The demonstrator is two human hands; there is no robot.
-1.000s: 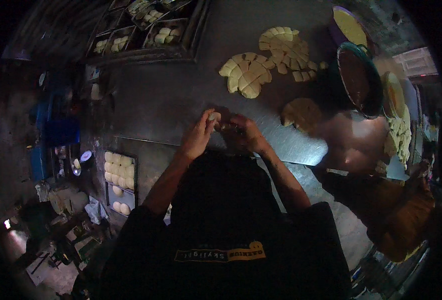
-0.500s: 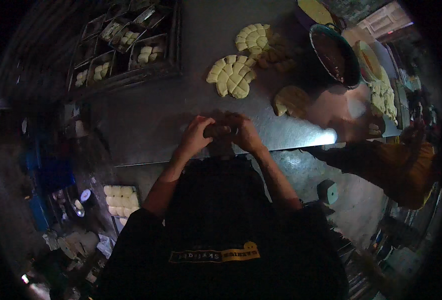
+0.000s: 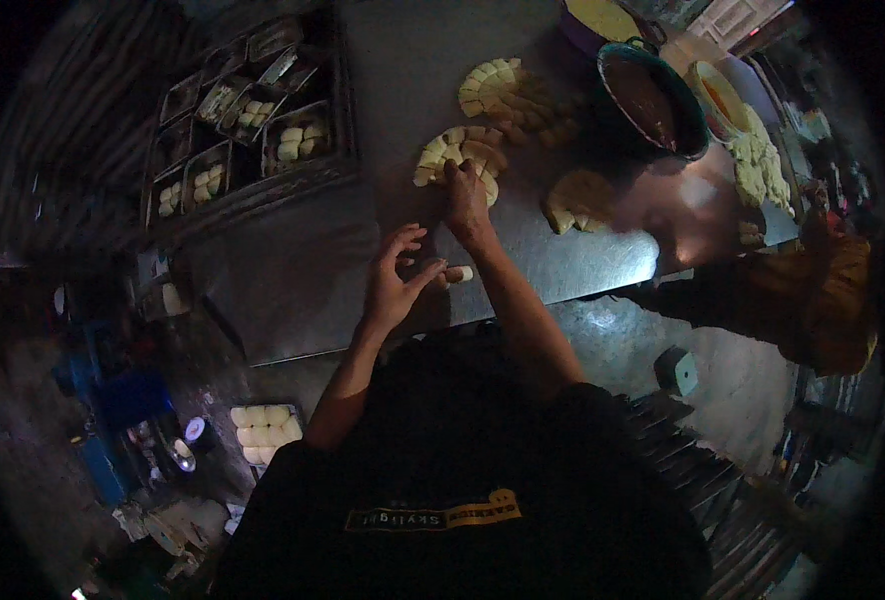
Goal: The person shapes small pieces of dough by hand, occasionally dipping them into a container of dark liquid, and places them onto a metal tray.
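My left hand (image 3: 393,280) is near the front of the metal table (image 3: 333,320), fingers curved and apart, thumb touching or just beside a short dough roll (image 3: 460,274). My right hand (image 3: 466,200) reaches farther forward, its fingers closed on a piece in a round of pale dough cut into segments (image 3: 441,150); the fingertips are partly hidden. Behind that round lies a second cut round (image 3: 488,90) with scattered pieces, and to the right a partly cut dough disc (image 3: 578,200).
A tray of tins (image 3: 298,140), some holding dough, sits back left. A large basin (image 3: 643,100) and buckets (image 3: 603,25) stand back right beside piled dough (image 3: 763,180). A person in orange-brown clothing (image 3: 823,300) is at the right. A pan of dough balls (image 3: 263,430) sits lower left.
My right hand has moved forward from beside my left hand to the cut dough round. My left hand's fingers have loosened from around the small piece. The whole view has shifted slightly.
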